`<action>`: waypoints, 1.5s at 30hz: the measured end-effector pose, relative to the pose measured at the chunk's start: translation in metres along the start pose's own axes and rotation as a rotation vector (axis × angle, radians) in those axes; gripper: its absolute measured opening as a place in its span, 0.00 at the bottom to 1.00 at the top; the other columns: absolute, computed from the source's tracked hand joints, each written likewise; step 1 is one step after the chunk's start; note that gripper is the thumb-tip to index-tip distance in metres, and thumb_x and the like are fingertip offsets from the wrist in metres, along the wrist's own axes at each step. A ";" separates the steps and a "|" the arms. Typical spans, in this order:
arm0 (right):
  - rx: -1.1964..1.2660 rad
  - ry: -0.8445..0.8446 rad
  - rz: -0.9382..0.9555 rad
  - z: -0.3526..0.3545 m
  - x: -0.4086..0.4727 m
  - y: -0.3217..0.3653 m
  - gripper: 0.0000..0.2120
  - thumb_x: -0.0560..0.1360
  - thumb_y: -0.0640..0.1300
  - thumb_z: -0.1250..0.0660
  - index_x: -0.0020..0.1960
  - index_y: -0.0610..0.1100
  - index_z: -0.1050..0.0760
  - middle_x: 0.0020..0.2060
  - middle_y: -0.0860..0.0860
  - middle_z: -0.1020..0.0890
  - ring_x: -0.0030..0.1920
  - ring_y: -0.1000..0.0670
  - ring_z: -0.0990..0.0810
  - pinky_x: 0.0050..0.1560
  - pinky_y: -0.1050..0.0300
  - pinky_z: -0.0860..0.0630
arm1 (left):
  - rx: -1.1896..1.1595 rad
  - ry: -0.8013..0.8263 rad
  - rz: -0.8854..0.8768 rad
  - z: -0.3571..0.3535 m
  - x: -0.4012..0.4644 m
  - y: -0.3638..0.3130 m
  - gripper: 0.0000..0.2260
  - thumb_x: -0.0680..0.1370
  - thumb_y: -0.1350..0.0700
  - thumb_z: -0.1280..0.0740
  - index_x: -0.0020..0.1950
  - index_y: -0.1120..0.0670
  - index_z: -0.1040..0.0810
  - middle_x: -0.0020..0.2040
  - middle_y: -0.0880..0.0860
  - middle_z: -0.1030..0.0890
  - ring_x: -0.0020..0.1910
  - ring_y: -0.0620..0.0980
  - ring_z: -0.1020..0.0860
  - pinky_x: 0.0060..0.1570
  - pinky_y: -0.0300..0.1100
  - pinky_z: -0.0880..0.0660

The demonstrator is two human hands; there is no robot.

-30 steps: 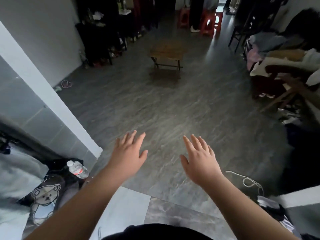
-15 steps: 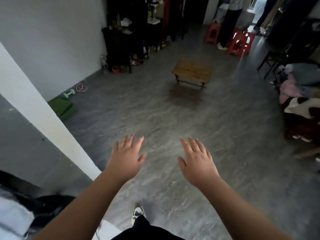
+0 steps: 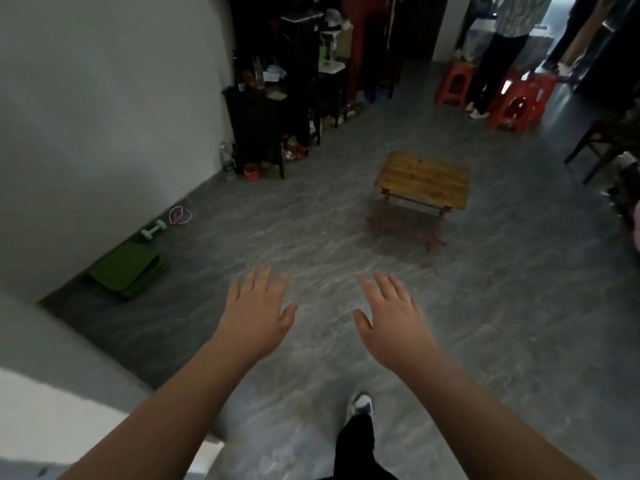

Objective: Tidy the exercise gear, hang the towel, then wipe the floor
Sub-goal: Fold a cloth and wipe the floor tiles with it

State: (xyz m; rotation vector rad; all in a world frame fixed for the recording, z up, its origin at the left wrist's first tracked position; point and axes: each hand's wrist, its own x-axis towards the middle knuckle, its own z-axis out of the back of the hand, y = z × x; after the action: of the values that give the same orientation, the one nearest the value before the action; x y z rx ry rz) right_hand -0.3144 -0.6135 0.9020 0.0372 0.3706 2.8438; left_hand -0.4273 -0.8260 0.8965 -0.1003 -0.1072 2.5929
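Looks like a lived-in home, some kind of open living room or hallway. Grey marbled floor (image 3: 311,216), plain white wall (image 3: 104,116), a low wooden table (image 3: 424,180) in the middle, red plastic stools (image 3: 516,102) at the back, dark shelves (image 3: 277,98) crammed with bottles and clutter, plus a folded green mat (image 3: 126,270) and dumbbell (image 3: 153,229) by the wall.

One cam only, head-worn, wide-angle, so no 2nd view to overlap. Looks fwd and down over both arms: left hand (image 3: 254,313) and right hand (image 3: 391,322) close at lower centre, floor (image 3: 502,306) beyond. Small wooden table (image 3: 424,178) sits mid-distance; red stools (image 3: 516,102) far, top right.
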 end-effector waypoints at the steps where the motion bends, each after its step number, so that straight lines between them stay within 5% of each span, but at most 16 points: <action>1: 0.002 -0.001 0.011 0.000 0.029 -0.004 0.31 0.81 0.59 0.47 0.79 0.52 0.52 0.79 0.49 0.46 0.79 0.45 0.52 0.76 0.47 0.48 | -0.002 -0.015 0.001 0.001 0.027 0.004 0.30 0.81 0.40 0.47 0.80 0.48 0.50 0.80 0.56 0.47 0.79 0.58 0.50 0.75 0.59 0.51; 20: -0.022 0.130 0.235 0.004 0.564 0.008 0.32 0.80 0.61 0.48 0.80 0.54 0.55 0.80 0.50 0.50 0.79 0.46 0.54 0.76 0.44 0.49 | -0.071 0.005 0.267 0.024 0.477 0.142 0.30 0.81 0.39 0.48 0.80 0.46 0.54 0.81 0.55 0.52 0.79 0.57 0.53 0.76 0.57 0.51; 33: -0.004 0.094 0.154 -0.004 0.904 0.086 0.32 0.80 0.59 0.47 0.80 0.54 0.55 0.80 0.50 0.50 0.79 0.46 0.54 0.76 0.46 0.49 | -0.046 0.027 0.188 0.066 0.807 0.309 0.31 0.81 0.38 0.49 0.80 0.46 0.56 0.81 0.55 0.53 0.79 0.57 0.55 0.76 0.58 0.53; 45: 0.018 0.079 0.149 -0.023 1.216 0.061 0.32 0.81 0.59 0.46 0.80 0.54 0.56 0.80 0.50 0.51 0.79 0.45 0.54 0.77 0.45 0.49 | -0.027 0.002 0.157 0.071 1.118 0.382 0.30 0.81 0.38 0.49 0.79 0.44 0.56 0.81 0.54 0.53 0.79 0.56 0.55 0.76 0.58 0.52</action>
State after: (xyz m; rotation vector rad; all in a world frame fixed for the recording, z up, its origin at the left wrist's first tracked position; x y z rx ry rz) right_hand -1.5029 -0.3467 0.8832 -0.0461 0.4272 2.9962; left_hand -1.5835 -0.5742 0.8740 -0.1253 -0.1387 2.7486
